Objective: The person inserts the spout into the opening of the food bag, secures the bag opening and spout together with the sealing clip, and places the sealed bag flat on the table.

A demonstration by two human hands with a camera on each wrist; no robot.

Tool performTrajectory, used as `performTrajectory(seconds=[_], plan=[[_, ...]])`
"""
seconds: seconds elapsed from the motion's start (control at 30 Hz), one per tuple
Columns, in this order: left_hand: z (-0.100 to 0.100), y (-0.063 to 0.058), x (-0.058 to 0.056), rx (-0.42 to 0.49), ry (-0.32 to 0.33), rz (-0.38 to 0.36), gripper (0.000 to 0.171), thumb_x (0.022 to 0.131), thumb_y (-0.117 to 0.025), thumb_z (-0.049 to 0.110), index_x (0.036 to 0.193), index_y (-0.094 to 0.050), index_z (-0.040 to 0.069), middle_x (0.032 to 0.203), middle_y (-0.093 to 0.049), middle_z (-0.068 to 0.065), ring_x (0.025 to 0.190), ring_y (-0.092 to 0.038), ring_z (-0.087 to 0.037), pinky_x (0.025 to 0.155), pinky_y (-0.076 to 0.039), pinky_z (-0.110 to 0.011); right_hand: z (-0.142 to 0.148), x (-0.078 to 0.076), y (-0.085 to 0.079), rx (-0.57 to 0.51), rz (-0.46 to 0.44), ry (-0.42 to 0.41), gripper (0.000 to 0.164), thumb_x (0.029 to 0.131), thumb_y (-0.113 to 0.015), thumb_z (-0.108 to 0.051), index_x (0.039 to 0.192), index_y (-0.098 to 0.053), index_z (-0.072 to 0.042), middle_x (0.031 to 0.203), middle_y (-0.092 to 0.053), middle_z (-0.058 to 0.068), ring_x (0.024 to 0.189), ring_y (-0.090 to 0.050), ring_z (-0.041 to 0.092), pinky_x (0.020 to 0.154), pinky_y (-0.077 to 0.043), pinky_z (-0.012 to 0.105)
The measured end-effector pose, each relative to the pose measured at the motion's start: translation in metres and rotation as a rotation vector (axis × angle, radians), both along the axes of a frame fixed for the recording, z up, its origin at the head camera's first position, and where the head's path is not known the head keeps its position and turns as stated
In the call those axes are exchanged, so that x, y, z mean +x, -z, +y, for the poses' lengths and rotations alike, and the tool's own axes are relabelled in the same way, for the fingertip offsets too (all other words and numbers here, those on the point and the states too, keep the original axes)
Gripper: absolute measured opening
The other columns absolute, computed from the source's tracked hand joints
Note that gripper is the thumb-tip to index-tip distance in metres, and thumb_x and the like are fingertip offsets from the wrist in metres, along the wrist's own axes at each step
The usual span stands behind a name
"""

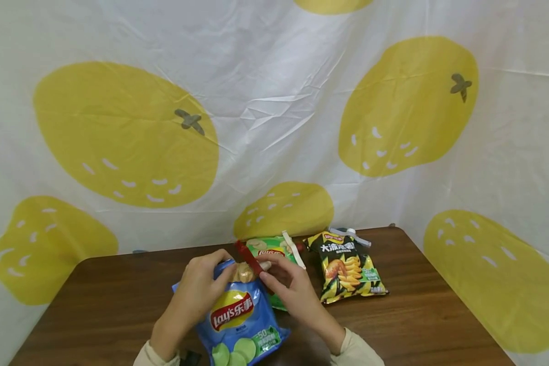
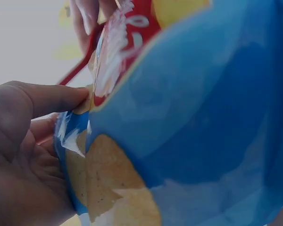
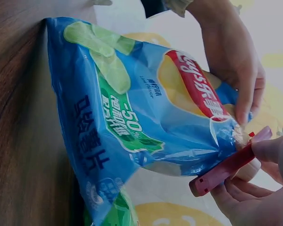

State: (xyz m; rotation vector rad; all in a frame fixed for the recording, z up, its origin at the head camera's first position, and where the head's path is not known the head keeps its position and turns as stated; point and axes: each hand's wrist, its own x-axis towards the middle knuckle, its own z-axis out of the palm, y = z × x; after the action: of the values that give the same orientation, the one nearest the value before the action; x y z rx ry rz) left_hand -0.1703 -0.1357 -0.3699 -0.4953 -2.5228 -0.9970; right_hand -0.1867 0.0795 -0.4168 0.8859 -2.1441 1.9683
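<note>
A blue Lay's chip bag (image 1: 231,340) stands tilted at the front of the table, its top folded down. My left hand (image 1: 196,282) grips the bag's upper left edge, with thumb in front and fingers behind, as the left wrist view also shows. At the bag's top right corner, my right hand (image 1: 295,290) pinches a long red sealing clip (image 3: 224,170) between thumb and fingers. The clip lies slantwise along the folded top; whether it is fastened there cannot be told. A small white piece (image 3: 249,170) shows beside the clip, under the right fingers.
Behind the blue bag lies a green Lay's bag (image 1: 267,245), partly hidden, with a white clip (image 1: 294,249) across its top. To the right is a black chip bag (image 1: 343,267) with a grey clip (image 1: 349,237). A lemon-print curtain (image 1: 279,152) hangs behind the brown table (image 1: 421,295).
</note>
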Motion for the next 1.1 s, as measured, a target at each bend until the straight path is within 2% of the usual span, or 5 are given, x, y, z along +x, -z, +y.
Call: performTrajectory(seconds=[0.17, 0.4, 0.57, 0.73, 1.1], plan=[[0.007, 0.001, 0.0, 0.082, 0.013, 0.036, 0.009, 0.091, -0.072, 0.009, 0.086, -0.069, 0.015, 0.071, -0.062, 0.009, 0.059, -0.052, -0.005, 0.055, -0.045, -0.024, 0.001, 0.002, -0.004, 0.023, 0.046, 0.001, 0.03, 0.1, -0.06, -0.01, 0.13, -0.061, -0.009, 0.125, -0.063, 0.01, 0.114, -0.063, 0.023, 0.095, -0.052, 0.033], [0.022, 0.011, 0.0, 0.04, 0.042, 0.049, 0.007, 0.097, -0.063, 0.008, 0.093, -0.058, 0.012, 0.056, -0.041, 0.012, 0.047, -0.036, -0.002, 0.045, -0.029, -0.022, 0.002, 0.002, -0.004, 0.067, 0.12, 0.009, 0.034, 0.098, -0.063, -0.009, 0.131, -0.06, -0.006, 0.127, -0.063, 0.006, 0.116, -0.063, 0.022, 0.098, -0.05, 0.038], [0.028, 0.012, 0.001, 0.076, 0.088, 0.016, 0.012, 0.095, -0.064, 0.007, 0.102, -0.056, 0.012, 0.062, -0.051, 0.01, 0.047, -0.041, -0.001, 0.044, -0.035, -0.021, 0.001, 0.003, -0.004, 0.069, 0.126, 0.028, 0.032, 0.098, -0.063, -0.01, 0.131, -0.061, -0.011, 0.13, -0.062, 0.009, 0.119, -0.061, 0.023, 0.098, -0.05, 0.038], [0.03, 0.012, 0.002, 0.06, 0.117, -0.028, 0.037, 0.086, -0.076, 0.013, 0.117, -0.055, 0.011, 0.075, -0.062, 0.007, 0.05, -0.038, -0.002, 0.048, -0.036, -0.022, -0.001, 0.004, -0.004, 0.071, 0.134, 0.039, 0.033, 0.099, -0.062, -0.011, 0.131, -0.059, -0.011, 0.132, -0.06, 0.01, 0.125, -0.058, 0.024, 0.1, -0.048, 0.038], [0.047, 0.026, -0.002, 0.062, 0.016, 0.192, 0.041, 0.078, -0.077, -0.001, 0.111, -0.055, 0.009, 0.08, -0.066, 0.002, 0.053, -0.041, -0.006, 0.047, -0.034, -0.02, 0.002, 0.006, -0.009, 0.087, 0.131, 0.024, 0.032, 0.102, -0.056, -0.01, 0.134, -0.057, -0.017, 0.136, -0.058, 0.003, 0.12, -0.061, 0.022, 0.099, -0.049, 0.04]])
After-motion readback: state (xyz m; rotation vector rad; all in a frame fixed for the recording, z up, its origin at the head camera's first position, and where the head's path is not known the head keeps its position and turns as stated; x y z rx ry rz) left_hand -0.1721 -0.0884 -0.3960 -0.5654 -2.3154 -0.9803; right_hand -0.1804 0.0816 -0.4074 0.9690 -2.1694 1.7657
